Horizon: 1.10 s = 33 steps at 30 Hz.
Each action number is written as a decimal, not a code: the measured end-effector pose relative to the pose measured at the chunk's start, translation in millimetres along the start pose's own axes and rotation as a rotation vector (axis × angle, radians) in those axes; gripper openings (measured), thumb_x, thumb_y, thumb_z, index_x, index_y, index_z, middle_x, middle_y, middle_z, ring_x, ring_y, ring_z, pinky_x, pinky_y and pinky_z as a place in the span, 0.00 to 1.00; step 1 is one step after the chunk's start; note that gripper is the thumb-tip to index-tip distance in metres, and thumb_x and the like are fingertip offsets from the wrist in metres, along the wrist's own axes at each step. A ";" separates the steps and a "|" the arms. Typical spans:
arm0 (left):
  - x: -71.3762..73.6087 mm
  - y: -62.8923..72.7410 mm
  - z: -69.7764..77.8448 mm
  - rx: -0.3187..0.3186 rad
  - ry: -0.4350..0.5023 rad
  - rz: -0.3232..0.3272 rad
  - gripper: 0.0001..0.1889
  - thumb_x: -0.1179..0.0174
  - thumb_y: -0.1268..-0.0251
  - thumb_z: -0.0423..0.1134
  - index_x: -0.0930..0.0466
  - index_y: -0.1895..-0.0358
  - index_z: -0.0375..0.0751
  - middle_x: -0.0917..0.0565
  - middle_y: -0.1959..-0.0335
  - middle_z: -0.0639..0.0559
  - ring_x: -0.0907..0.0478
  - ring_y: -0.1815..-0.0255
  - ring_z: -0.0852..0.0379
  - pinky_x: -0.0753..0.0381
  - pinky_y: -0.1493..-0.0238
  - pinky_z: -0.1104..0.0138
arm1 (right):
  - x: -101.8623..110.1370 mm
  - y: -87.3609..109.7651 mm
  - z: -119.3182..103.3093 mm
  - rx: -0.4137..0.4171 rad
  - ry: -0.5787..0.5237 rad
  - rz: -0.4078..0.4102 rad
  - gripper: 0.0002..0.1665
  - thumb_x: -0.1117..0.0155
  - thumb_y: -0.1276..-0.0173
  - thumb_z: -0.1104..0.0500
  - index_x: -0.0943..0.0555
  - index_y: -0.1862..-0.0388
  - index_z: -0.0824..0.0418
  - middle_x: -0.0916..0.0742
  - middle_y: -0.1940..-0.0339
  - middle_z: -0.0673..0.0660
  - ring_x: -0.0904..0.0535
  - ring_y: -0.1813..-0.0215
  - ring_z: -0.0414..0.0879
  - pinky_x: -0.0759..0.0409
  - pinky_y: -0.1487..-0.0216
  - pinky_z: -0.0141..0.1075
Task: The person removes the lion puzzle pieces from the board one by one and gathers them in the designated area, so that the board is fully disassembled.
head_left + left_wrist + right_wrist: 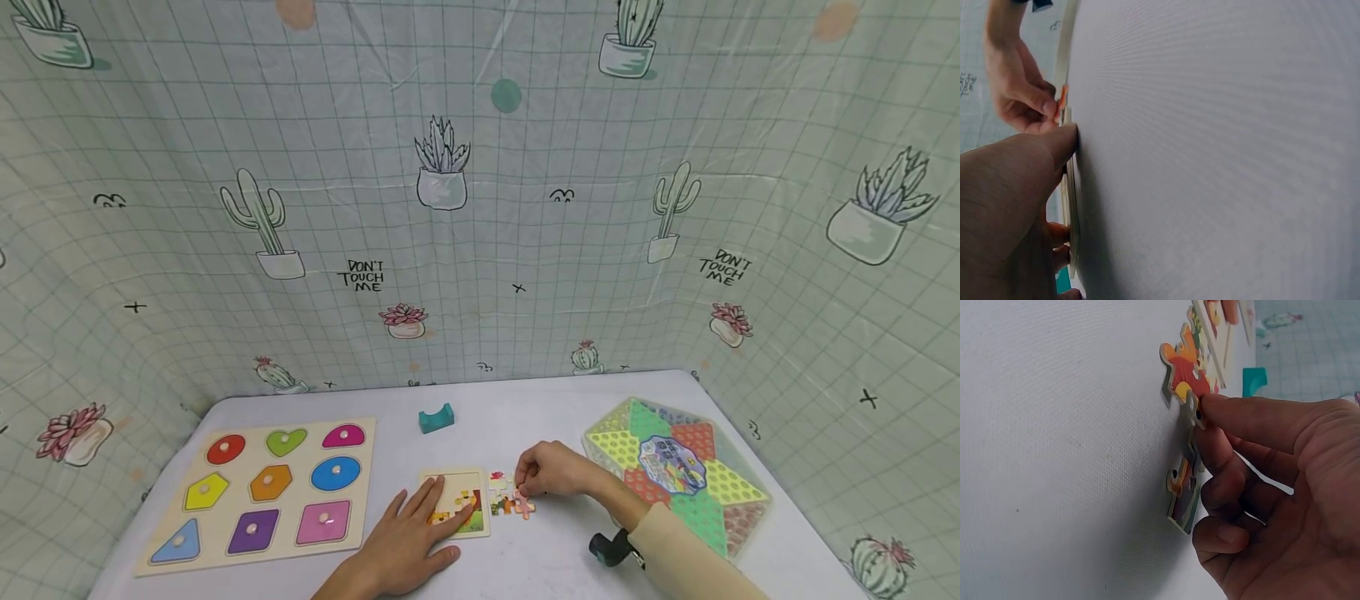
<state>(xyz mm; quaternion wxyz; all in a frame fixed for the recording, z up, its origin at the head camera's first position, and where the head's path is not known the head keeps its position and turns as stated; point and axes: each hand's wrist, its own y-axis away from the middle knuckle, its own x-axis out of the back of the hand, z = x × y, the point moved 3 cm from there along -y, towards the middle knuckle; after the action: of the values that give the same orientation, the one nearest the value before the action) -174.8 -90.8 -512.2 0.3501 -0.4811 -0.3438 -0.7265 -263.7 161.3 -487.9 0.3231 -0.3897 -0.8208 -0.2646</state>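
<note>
My left hand (408,533) lies with fingers spread over a small wooden jigsaw tray (486,500), which has a few picture pieces (471,518) in its lower right part. In the left wrist view, the thumb lies along the tray's edge (1074,219). Just right of the tray, my right hand (553,469) pinches a jigsaw piece between thumb and index finger. The right wrist view shows a red and orange piece (1186,370) at those fingertips. Another loose piece (1184,499) lies on the table below the fingers. More loose pieces (498,482) lie between tray and hand.
At the left lies a wooden shape board (292,500) with knobbed coloured shapes. A teal block (437,418) stands behind the tray. To the right are a star-patterned board game (675,475), partly behind the right forearm, and a black object (611,550) near that wrist.
</note>
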 end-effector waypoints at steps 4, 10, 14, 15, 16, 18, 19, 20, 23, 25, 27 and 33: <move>-0.1 0.0 -0.1 -0.001 0.005 0.001 0.30 0.50 0.29 0.65 0.39 0.24 0.76 0.47 0.19 0.42 0.53 0.18 0.42 0.50 0.26 0.36 | -2.0 -1.8 0.4 -0.009 0.007 -0.003 0.05 0.28 0.39 0.64 0.15 0.69 0.56 0.18 0.77 0.45 0.26 0.72 0.38 0.28 0.70 0.31; 0.0 0.0 0.1 -0.002 0.008 0.003 0.30 0.50 0.29 0.65 0.39 0.24 0.76 0.47 0.18 0.42 0.53 0.18 0.42 0.50 0.26 0.35 | -1.8 -2.5 -0.4 -0.003 0.039 0.008 0.06 0.27 0.39 0.65 0.16 0.70 0.55 0.19 0.77 0.44 0.26 0.72 0.38 0.28 0.70 0.31; -0.6 0.0 -0.2 -0.001 0.009 0.006 0.30 0.49 0.29 0.65 0.39 0.25 0.76 0.47 0.19 0.42 0.52 0.18 0.41 0.50 0.26 0.35 | -1.5 -2.7 -2.1 -0.005 0.049 0.012 0.07 0.27 0.40 0.65 0.16 0.71 0.55 0.19 0.77 0.44 0.26 0.72 0.38 0.28 0.70 0.31; -0.6 -0.1 -0.2 -0.001 0.008 0.008 0.30 0.49 0.29 0.65 0.39 0.25 0.76 0.47 0.19 0.42 0.52 0.19 0.41 0.50 0.26 0.35 | -1.8 -2.8 -2.3 -0.007 0.051 0.014 0.07 0.27 0.40 0.65 0.16 0.71 0.54 0.19 0.77 0.45 0.26 0.72 0.38 0.28 0.69 0.31; -0.7 0.0 -0.2 -0.002 0.009 0.010 0.30 0.49 0.29 0.65 0.39 0.25 0.76 0.46 0.19 0.42 0.52 0.19 0.41 0.49 0.26 0.35 | -2.2 -2.8 -2.6 -0.005 0.056 0.015 0.07 0.27 0.40 0.65 0.17 0.71 0.54 0.19 0.77 0.44 0.26 0.72 0.38 0.28 0.69 0.31; -0.6 0.1 -0.1 -0.002 0.011 0.011 0.30 0.49 0.29 0.65 0.39 0.25 0.76 0.46 0.19 0.42 0.52 0.19 0.41 0.50 0.26 0.35 | -3.0 -3.0 -3.1 -0.006 0.061 0.016 0.08 0.27 0.40 0.65 0.17 0.71 0.54 0.19 0.77 0.45 0.26 0.72 0.38 0.28 0.69 0.31; -0.5 0.2 -0.1 -0.002 0.010 0.011 0.30 0.49 0.29 0.65 0.38 0.25 0.76 0.46 0.19 0.42 0.52 0.19 0.41 0.50 0.26 0.35 | -3.5 -2.9 -3.1 -0.006 0.066 0.017 0.08 0.27 0.39 0.65 0.17 0.71 0.54 0.19 0.77 0.45 0.26 0.71 0.38 0.28 0.69 0.31; -0.3 0.2 0.0 -0.002 0.009 0.011 0.30 0.49 0.29 0.65 0.38 0.25 0.76 0.46 0.19 0.42 0.52 0.19 0.41 0.50 0.26 0.35 | -4.0 -2.9 -3.0 -0.005 0.069 0.018 0.08 0.27 0.40 0.65 0.17 0.70 0.54 0.19 0.77 0.45 0.27 0.71 0.38 0.29 0.69 0.31; 0.2 0.6 0.3 -0.001 0.010 0.010 0.30 0.49 0.29 0.65 0.39 0.25 0.76 0.46 0.19 0.42 0.52 0.18 0.42 0.50 0.26 0.35 | -5.0 -2.3 -3.5 -0.003 0.074 0.018 0.09 0.27 0.40 0.65 0.18 0.70 0.54 0.20 0.77 0.45 0.27 0.71 0.39 0.29 0.69 0.32; 0.2 0.8 0.6 -0.003 0.008 0.012 0.30 0.49 0.29 0.65 0.39 0.25 0.75 0.46 0.19 0.42 0.52 0.19 0.42 0.50 0.26 0.35 | -5.3 -1.9 -3.6 0.000 0.080 0.019 0.09 0.27 0.40 0.65 0.18 0.70 0.53 0.20 0.77 0.45 0.27 0.72 0.39 0.29 0.69 0.32; 0.2 0.7 0.6 -0.003 0.005 0.014 0.30 0.49 0.29 0.64 0.39 0.24 0.75 0.46 0.19 0.42 0.52 0.19 0.41 0.50 0.26 0.35 | -5.5 -1.6 -3.8 0.002 0.084 0.021 0.09 0.27 0.40 0.65 0.18 0.70 0.53 0.20 0.77 0.45 0.27 0.72 0.39 0.29 0.69 0.32; 0.1 0.3 0.3 -0.001 0.000 0.011 0.30 0.49 0.29 0.65 0.39 0.24 0.76 0.47 0.19 0.42 0.52 0.18 0.42 0.50 0.26 0.35 | -6.2 -2.0 -2.7 -0.001 0.087 0.022 0.09 0.26 0.39 0.65 0.18 0.71 0.53 0.20 0.77 0.45 0.27 0.72 0.38 0.29 0.69 0.31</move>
<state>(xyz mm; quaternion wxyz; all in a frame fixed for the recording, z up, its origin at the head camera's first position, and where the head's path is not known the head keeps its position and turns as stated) -174.5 -90.7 -512.0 0.3540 -0.4832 -0.3407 -0.7246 -261.4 155.5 -491.1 0.3611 -0.3867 -0.8017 -0.2780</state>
